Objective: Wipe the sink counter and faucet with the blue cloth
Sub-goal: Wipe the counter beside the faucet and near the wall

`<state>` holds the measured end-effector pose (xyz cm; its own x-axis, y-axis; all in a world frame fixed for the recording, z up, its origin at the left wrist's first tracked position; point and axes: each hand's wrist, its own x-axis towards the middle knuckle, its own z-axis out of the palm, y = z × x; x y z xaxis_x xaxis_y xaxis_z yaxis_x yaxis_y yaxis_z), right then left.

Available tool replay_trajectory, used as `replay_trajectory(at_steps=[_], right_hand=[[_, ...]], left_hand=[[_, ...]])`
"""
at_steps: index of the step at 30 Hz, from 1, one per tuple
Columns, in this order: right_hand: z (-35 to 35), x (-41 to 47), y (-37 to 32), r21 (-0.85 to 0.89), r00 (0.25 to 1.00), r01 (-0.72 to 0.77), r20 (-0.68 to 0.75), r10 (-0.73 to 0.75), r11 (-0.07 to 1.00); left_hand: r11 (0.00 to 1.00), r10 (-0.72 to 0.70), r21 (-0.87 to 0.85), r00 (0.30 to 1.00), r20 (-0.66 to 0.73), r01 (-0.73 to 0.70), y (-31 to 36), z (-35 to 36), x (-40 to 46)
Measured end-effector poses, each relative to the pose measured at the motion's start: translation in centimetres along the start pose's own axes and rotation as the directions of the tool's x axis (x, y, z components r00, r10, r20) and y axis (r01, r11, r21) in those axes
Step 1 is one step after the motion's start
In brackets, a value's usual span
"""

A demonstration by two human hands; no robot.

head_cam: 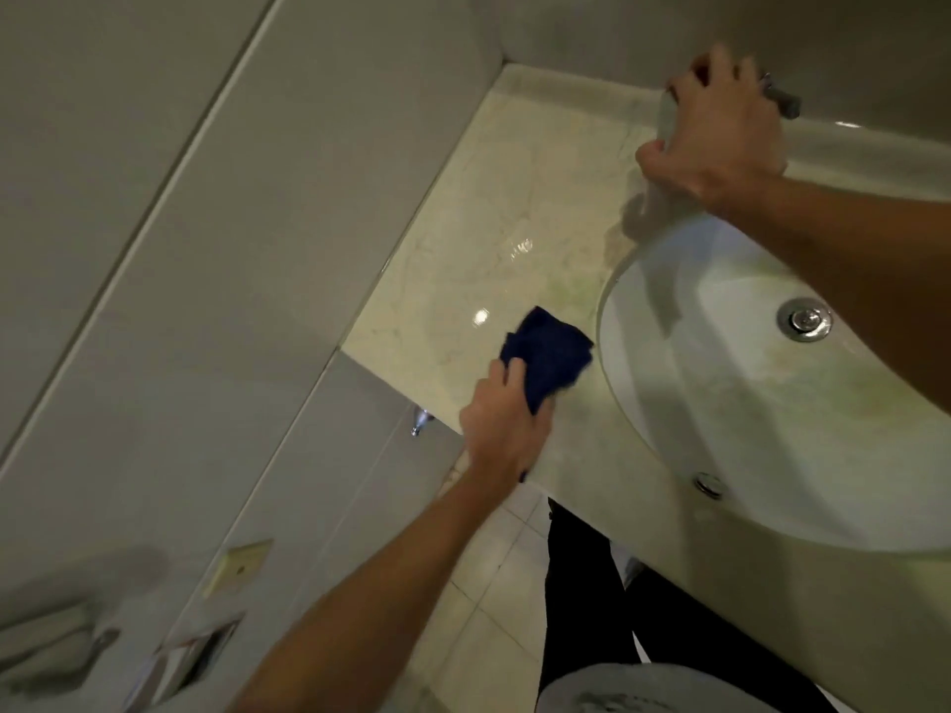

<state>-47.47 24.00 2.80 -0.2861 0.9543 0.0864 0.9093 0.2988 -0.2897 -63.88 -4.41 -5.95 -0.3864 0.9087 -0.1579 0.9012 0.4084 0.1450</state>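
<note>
A: Largest first. The tabletop (494, 208) is pale, veined stone, glossy, running from the upper centre of the frame down to the lower right. It is rigid and probably slick where the light glints, so your cloth should glide with light pressure.

B: And the basin?

A: The sink (684, 434), a white oval at right, shows yellowish staining; its drain (804, 319) sits at the right edge.

B: The hands?

A: Your right hand (718, 131), upper right, is closed around a pale object I cannot identify; a grey metal piece (785, 102) juts beyond it, possibly the faucet. Your left hand (507, 429), at centre, has its grip clamped on the blue cloth (548, 355).

B: How does the cloth handle?

A: Dark blue, folded, soft and light; it lies on the tabletop just beside the sink rim. Hold it bunched at the near edge, as you do here.
</note>
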Motion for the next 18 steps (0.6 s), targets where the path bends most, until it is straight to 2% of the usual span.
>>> replay_trajectory(at_steps=[5, 7, 10, 14, 16, 18], right_hand=[[-0.3, -0.2, 0.0, -0.011, 1.000, 0.021, -0.003, -0.021, 1.000], [-0.4, -0.1, 0.1, -0.019, 1.000, 0.025, 0.003, -0.025, 1.000], [-0.5, 0.0, 0.1, -0.029, 1.000, 0.023, 0.018, -0.023, 0.999], [-0.6, 0.1, 0.3, -0.037, 0.999, 0.029, 0.015, -0.029, 0.999], [-0.6, 0.3, 0.2, -0.034, 0.999, 0.026, 0.022, -0.025, 0.999], [-0.5, 0.4, 0.1, -0.043, 0.999, 0.024, 0.025, -0.023, 0.999]], left_hand=[[0.996, 0.080, -0.046, 0.996, 0.036, -0.078, 8.1, 2.9, -7.7], [0.989, 0.143, -0.048, 0.989, 0.032, -0.142, 9.3, 3.9, -9.2], [0.981, 0.187, -0.037, 0.981, -0.046, -0.189, 8.9, 4.4, -9.4], [0.994, 0.094, -0.045, 0.991, -0.092, -0.099, 5.7, 3.6, -7.7], [0.997, 0.011, -0.069, 0.996, -0.086, -0.017, 3.0, 2.8, -5.8], [0.998, -0.007, -0.065, 0.998, -0.065, 0.003, 0.6, 2.1, -3.4]])
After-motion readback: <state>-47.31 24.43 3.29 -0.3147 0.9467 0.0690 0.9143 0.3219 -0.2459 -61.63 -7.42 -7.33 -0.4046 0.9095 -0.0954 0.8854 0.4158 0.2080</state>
